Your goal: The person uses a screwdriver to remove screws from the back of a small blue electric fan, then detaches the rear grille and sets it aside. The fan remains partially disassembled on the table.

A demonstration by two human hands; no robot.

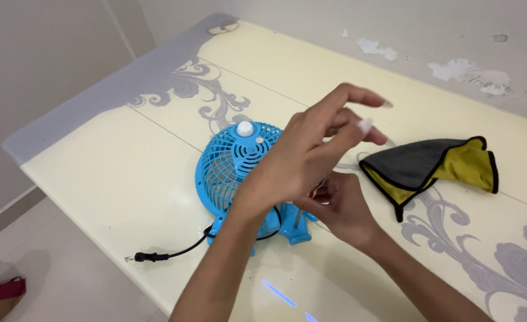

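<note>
I'm hovering my left hand [302, 158], fingers spread, over the fan [236, 173] at frame centre; my right hand [341, 206] is pinching something small beside it.

The left hand [302, 152] is raised above the right, wrist bent, fingers spread and stretched forward, with nothing in its grasp. Under it the right hand [341, 206] is partly hidden, its fingers curled inward toward the left palm. Both forearms come in from the lower edge.

No packages, labels, signs, screens.
</note>
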